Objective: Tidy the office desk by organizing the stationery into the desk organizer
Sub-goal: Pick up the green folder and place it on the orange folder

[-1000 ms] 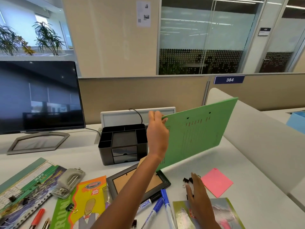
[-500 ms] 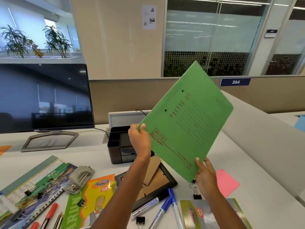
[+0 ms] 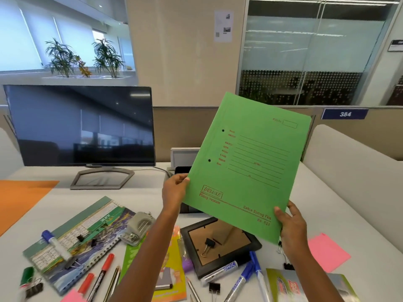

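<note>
I hold a green file folder [image 3: 250,166] upright above the desk, its printed front facing me. My left hand [image 3: 174,190] grips its lower left edge and my right hand [image 3: 290,227] grips its lower right corner. The black desk organizer [image 3: 182,170] stands behind the folder and is mostly hidden by it. Scattered on the desk in front lie markers [image 3: 237,284], red pens [image 3: 104,269], pencils [image 3: 114,280], binder clips [image 3: 214,287], a hole punch [image 3: 137,227] and pink sticky notes [image 3: 327,251].
A monitor [image 3: 80,125] stands at the back left. A spiral calendar [image 3: 80,236], a yellow booklet [image 3: 172,264], a black picture frame [image 3: 220,243] lying face down and a glossy booklet [image 3: 305,286] lie on the white desk [image 3: 349,214]. An orange sheet [image 3: 19,199] lies at the left edge.
The folder has swung from tilted sideways to upright and nearer me. My right hand left the desk and took hold of its lower corner. The view has shifted right and down.
</note>
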`<move>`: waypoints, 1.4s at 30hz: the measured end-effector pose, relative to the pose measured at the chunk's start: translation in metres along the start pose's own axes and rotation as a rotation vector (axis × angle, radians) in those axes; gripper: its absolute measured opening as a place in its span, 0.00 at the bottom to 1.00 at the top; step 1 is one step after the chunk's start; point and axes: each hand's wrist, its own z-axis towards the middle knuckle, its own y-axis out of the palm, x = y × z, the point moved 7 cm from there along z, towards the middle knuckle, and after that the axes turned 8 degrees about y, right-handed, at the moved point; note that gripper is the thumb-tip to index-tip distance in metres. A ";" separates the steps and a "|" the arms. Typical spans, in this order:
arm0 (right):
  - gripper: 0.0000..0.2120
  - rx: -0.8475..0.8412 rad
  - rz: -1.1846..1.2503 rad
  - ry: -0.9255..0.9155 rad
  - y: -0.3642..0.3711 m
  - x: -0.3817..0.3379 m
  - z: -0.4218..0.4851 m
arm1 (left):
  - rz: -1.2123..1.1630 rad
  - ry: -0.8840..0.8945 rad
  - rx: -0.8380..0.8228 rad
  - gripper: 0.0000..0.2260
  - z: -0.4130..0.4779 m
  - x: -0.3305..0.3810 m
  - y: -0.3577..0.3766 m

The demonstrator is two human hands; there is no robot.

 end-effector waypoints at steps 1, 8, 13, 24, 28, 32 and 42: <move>0.17 -0.015 -0.010 -0.001 0.006 0.000 -0.002 | 0.021 0.013 0.009 0.10 0.002 0.001 -0.007; 0.19 -0.114 -0.118 -0.036 0.058 0.003 -0.024 | 0.092 0.055 0.112 0.08 0.007 -0.007 -0.067; 0.18 -0.194 -0.165 -0.036 0.105 0.016 -0.046 | 0.126 0.039 0.211 0.09 0.009 -0.023 -0.124; 0.11 -0.450 -0.279 0.046 0.234 0.078 -0.113 | 0.178 -0.096 0.421 0.08 -0.002 -0.083 -0.281; 0.13 -0.533 -0.308 0.096 0.280 0.108 -0.143 | 0.168 -0.156 0.480 0.07 -0.009 -0.111 -0.342; 0.15 -0.608 -0.327 0.145 0.325 0.140 -0.173 | 0.181 -0.190 0.528 0.07 -0.015 -0.138 -0.400; 0.17 -0.750 -0.488 0.200 0.435 0.196 -0.222 | 0.267 -0.255 0.619 0.08 -0.004 -0.186 -0.522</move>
